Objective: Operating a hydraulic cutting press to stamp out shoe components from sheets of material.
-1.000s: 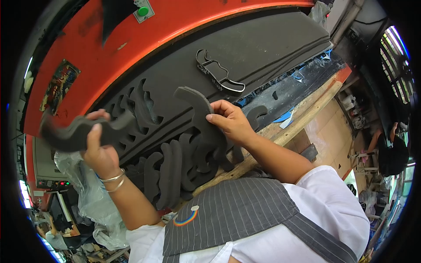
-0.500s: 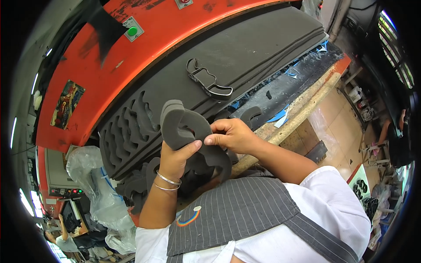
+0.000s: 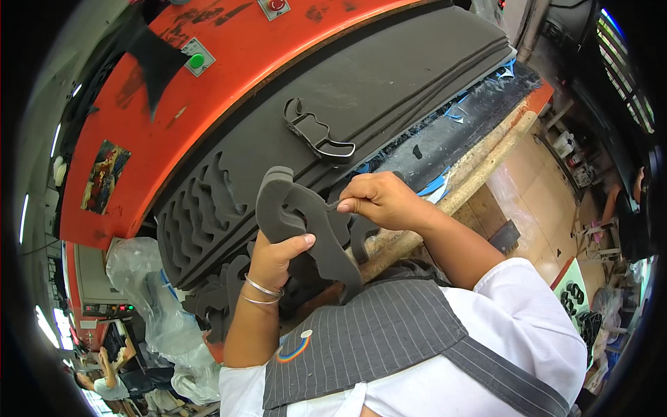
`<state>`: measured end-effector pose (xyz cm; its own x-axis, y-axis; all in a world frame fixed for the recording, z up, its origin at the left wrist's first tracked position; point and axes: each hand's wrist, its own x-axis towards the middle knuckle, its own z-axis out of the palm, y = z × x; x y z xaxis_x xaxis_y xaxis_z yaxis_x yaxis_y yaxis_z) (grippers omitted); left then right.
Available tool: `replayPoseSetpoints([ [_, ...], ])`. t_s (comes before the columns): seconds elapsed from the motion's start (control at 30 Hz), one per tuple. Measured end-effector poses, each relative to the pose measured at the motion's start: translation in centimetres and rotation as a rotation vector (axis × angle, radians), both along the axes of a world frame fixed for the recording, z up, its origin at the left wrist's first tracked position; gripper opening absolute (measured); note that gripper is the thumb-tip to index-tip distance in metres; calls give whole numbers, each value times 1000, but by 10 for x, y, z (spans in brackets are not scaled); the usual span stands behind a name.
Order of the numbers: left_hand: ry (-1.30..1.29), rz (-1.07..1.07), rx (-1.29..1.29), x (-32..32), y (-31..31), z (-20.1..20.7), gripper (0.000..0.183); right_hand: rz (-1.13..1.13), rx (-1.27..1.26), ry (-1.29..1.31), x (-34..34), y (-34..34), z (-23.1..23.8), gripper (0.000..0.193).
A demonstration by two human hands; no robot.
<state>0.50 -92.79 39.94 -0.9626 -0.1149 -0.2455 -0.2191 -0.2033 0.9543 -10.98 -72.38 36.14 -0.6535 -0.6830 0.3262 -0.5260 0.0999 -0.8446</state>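
A few curved dark grey foam pieces (image 3: 276, 199), stacked together, stand in my left hand (image 3: 272, 260), its thumb pressed on their near face. To the right, my right hand (image 3: 382, 201) pinches a thin strip of foam (image 3: 332, 206) at the edge of the pieces. Beyond my hands, a wavy metal cutting die (image 3: 319, 132) rests on a stack of large dark foam sheets (image 3: 403, 76). Wavy shapes are cut out of the sheets' left end (image 3: 201, 201). More cut foam pieces (image 3: 215, 288) lie heaped below and left of my left hand.
An orange machine (image 3: 160, 104) with a green button (image 3: 196, 61) and a red button (image 3: 276, 4) spans the far side. A worn wooden edge (image 3: 479, 170) runs along the near side. Clear plastic sheeting (image 3: 156, 306) hangs at left; another person (image 3: 108, 379) is at lower left.
My right hand has moved up and away from my left thumb, drawing a thin foam strip out from the pieces. The foam has tilted slightly, and my left hand still holds it.
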Motion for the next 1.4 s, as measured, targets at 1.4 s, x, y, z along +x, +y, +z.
replayPoseSetpoints([
  [1.4, 239, 203, -262, 16, -52, 15, 51, -218, -54, -237, -67, -69, -7, 65],
])
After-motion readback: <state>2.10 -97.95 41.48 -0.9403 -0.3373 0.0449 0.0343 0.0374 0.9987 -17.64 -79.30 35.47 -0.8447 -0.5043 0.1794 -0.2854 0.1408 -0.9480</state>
